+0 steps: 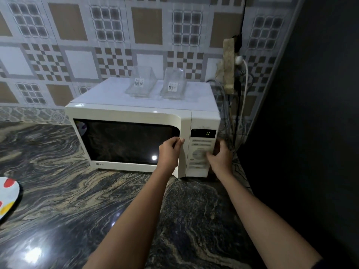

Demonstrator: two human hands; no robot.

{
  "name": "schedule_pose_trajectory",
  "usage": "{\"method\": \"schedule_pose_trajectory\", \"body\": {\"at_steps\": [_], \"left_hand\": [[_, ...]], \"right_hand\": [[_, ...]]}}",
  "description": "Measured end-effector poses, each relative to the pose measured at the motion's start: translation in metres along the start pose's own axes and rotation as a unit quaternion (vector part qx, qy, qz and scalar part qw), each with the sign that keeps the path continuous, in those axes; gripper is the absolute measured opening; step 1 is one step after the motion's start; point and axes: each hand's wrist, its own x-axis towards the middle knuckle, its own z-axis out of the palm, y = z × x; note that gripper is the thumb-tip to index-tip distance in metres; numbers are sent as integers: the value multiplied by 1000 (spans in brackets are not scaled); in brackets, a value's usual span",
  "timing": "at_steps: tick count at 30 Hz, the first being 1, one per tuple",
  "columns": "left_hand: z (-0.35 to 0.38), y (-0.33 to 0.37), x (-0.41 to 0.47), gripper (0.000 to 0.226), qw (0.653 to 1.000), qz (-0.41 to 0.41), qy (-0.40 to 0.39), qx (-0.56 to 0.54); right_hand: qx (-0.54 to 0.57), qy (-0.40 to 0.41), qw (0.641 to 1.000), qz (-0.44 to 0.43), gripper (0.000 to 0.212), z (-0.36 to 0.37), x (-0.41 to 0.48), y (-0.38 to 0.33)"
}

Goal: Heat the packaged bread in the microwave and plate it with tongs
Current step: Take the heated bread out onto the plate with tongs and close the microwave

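Note:
A white microwave stands on the dark marbled counter, its door shut and its window dark. My left hand grips the right edge of the door, fingers curled around it. My right hand rests against the right side of the control panel, thumb by the round dial. The display shows a single lit digit. A white plate with red and yellow spots pokes in at the left edge. No bread package or tongs are visible.
Two clear glass dishes with barcode labels sit on top of the microwave. A wall socket with plugs and cables hangs right of it. A dark wall closes the right side. The marbled counter extends left and forward.

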Motion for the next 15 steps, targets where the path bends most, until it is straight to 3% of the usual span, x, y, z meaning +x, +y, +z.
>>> {"method": "schedule_pose_trajectory", "body": {"at_steps": [4,7,15], "left_hand": [[0,2,-3,28,1000,-5,4,-1],[0,2,-4,33,1000,-10,13,6],[2,2,-6,31,999,-5,50,13]], "right_hand": [[-5,44,986,-161,62,-20,8,-47],[-94,12,963,-254,57,-23,17,-68],[-119,-37,968,-219,51,-23,30,-73]]}}
